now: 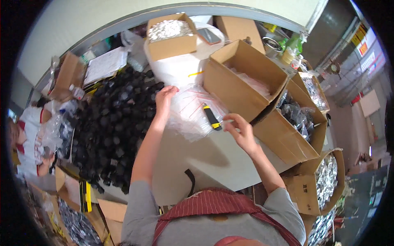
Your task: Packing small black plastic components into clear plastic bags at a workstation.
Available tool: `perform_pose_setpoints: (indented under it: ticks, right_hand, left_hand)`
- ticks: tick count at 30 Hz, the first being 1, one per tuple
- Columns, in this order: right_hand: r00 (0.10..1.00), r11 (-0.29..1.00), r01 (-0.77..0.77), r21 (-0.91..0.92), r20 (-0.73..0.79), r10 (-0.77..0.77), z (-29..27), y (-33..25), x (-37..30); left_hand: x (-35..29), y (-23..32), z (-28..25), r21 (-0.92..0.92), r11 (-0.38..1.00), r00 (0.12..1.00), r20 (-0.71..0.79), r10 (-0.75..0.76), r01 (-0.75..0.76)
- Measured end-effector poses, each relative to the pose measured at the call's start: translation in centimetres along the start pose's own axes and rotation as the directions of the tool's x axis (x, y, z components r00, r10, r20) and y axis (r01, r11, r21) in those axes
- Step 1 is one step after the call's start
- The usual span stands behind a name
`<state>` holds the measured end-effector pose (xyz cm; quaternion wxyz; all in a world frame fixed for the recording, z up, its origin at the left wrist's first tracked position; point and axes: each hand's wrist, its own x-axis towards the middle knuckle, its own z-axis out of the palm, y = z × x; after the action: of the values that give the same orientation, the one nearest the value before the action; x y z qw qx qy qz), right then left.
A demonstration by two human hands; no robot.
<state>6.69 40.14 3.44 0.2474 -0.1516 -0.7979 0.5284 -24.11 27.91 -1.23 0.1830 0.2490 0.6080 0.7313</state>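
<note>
My left hand (165, 97) reaches over the far left edge of a pile of clear plastic bags with red stripes (191, 107). Its fingertips are pressed together; whatever they may pinch is too small to make out. On the bags lies a black and yellow utility knife (212, 118). Just right of the knife is my right hand (240, 132), its thumb and forefinger curved and apart, with nothing visible between them. A big heap of small black round parts (113, 123) spreads to the left of my left forearm.
An open carton (242, 82) stands behind my right hand, beside a carton of dark bagged parts (299, 119). A box of small whitish pieces (172, 45) sits at the back. A black strip (190, 180) lies near me on the table (213, 164). Another person (30, 135) is at far left.
</note>
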Motion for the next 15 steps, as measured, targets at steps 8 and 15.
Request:
perform_pose_setpoints:
  ticks: [8, 15]
  right_hand:
    - [0.942, 0.785, -0.282, 0.552, 0.315, 0.116, 11.8, 0.4, 3.5]
    - [0.824, 0.710, -0.507, 0.489, 0.516, 0.234, 16.8, -3.8, 0.1]
  left_hand:
    - [-15.8, 9.6, -2.0, -0.543, 0.790, 0.957, 0.111, -0.269, 0.285]
    - [-25.6, 8.0, -10.7, -0.774, 0.605, 0.925, -0.068, -0.374, 0.187]
